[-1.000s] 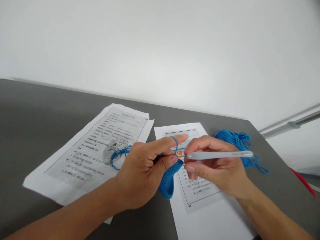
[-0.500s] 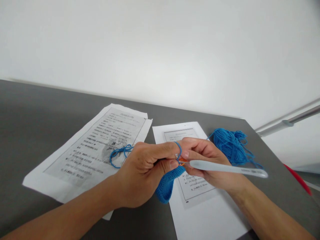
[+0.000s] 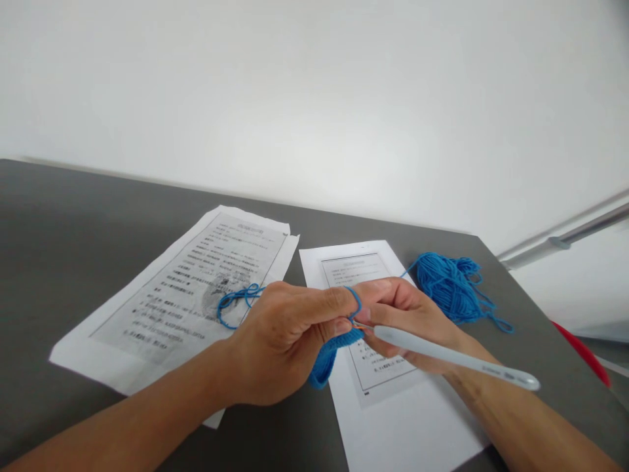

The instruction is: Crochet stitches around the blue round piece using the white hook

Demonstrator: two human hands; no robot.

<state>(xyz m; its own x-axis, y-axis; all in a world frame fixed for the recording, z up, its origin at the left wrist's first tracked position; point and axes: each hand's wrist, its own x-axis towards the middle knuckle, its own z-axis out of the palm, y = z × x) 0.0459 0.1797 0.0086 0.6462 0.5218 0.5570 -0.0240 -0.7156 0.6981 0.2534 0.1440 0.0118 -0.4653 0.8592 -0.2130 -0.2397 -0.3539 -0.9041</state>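
Note:
My left hand pinches a blue crocheted piece, which hangs below its fingers. A strand of blue yarn loops around the left index finger. My right hand is closed on a crochet hook with a pale, translucent handle; the handle points to the lower right. The hook's thin metal end meets the top edge of the blue piece, where a bit of orange shows. Fingertips of both hands are close together there, and the hook's very tip is hidden.
Two printed sheets, a left one and a right one, lie on the dark grey table. A blue yarn bundle sits at the right. Loose blue yarn curls over the left sheet. Behind are a white wall and a metal rail.
The hook's handle end has tilted down and moved slightly right. My left index finger has shifted a little right with its yarn loop. Less of the blue piece and the orange shows.

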